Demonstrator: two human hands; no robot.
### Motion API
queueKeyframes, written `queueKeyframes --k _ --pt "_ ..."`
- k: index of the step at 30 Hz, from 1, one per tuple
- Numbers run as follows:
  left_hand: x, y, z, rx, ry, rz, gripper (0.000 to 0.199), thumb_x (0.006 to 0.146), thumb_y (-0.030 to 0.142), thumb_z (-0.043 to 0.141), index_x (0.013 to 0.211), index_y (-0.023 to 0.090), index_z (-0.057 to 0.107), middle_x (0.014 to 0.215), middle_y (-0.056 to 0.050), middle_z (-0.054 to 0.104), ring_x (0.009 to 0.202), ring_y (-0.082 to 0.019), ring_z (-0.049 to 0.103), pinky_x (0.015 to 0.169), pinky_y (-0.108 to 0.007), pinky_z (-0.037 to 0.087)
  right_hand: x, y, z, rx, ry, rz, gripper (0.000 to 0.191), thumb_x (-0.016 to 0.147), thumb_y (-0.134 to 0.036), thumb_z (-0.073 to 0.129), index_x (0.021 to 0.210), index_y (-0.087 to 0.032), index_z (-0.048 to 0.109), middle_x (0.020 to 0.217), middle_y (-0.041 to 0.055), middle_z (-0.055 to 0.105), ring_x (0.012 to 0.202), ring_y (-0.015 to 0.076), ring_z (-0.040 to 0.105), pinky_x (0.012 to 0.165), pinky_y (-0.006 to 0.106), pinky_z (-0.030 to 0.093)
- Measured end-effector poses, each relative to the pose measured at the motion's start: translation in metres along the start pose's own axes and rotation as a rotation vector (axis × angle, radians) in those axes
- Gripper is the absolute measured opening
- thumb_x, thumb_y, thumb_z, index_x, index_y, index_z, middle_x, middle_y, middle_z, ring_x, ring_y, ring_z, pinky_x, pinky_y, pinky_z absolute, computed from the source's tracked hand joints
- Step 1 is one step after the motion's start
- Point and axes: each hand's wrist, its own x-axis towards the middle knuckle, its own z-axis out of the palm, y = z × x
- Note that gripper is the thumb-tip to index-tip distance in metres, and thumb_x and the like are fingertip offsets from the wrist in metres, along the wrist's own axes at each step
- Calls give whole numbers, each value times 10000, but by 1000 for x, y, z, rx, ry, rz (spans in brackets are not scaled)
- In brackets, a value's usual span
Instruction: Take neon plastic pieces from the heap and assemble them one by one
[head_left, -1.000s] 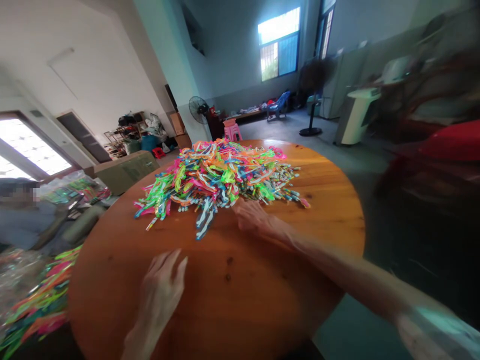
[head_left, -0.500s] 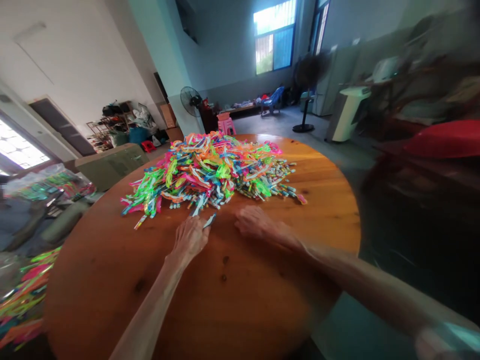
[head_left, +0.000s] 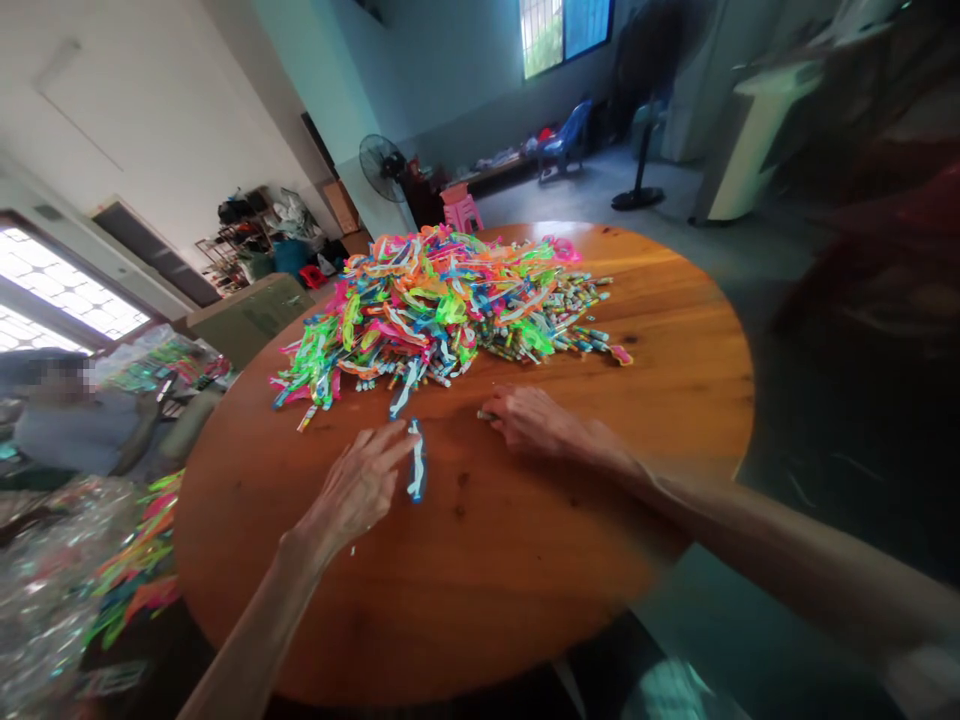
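Observation:
A tall heap of bright plastic pieces, pink, green, orange and blue, many with thin patterned sticks, covers the far part of the round wooden table. My left hand is over the table in front of the heap, its fingers stretched out and apart. By its fingertips lies a narrow blue-and-white piece. A similar blue-and-white piece sticks out of the heap toward me. To the right, my right hand rests with bent fingers pinched together; a small pale end shows at the fingertips, too small to name.
At left a person sits beside bagged plastic pieces. More coloured pieces lie by clear plastic bags below the table's left edge. Beyond stand a cardboard box, a pink stool and a standing fan.
My left hand has opened, and the blue-and-white piece it held now lies on the table. My right fingertips now show a small pale end. The view has tilted down slightly.

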Motion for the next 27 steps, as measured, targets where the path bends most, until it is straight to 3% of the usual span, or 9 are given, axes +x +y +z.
queueKeyframes --k 2,5,14,20,27 --pt "0 -3 0 67 -83 120 563 852 30 481 1341 276 613 1475 -93 541 1277 -284 529 977 -477 515 3 -9 -5 78 3 -20 132 938 -178 533 963 -139 657 929 103 659 801 165 527 740 279 378" --pt "4 -2 4 88 -133 194 427 928 98 497 1283 280 648 1366 -85 621 1235 -292 541 932 -468 521 5 -20 -9 180 -13 -55 158 936 -167 517 912 -148 672 851 62 664 736 139 518 701 261 376" --pt "12 22 10 30 -46 112 204 980 277 566 1162 227 643 1074 -69 662 1023 -241 581 875 -399 469 4 -28 -9 367 -20 -61 190 928 -155 542 1016 -137 710 950 70 713 781 129 573 748 256 427" --pt "25 24 18 103 -6 210 249 1005 236 518 1237 230 608 956 -49 633 912 -212 560 802 -357 446 5 -36 -17 254 -97 -62 157 878 -86 571 934 -133 709 954 76 713 785 138 567 718 255 404" --pt "37 26 27 212 22 294 214 1006 179 434 1010 135 644 926 -88 630 899 -233 553 826 -387 468 5 -33 -9 122 -104 -6 160 847 -100 605 947 -123 728 882 69 713 706 130 501 657 263 357"
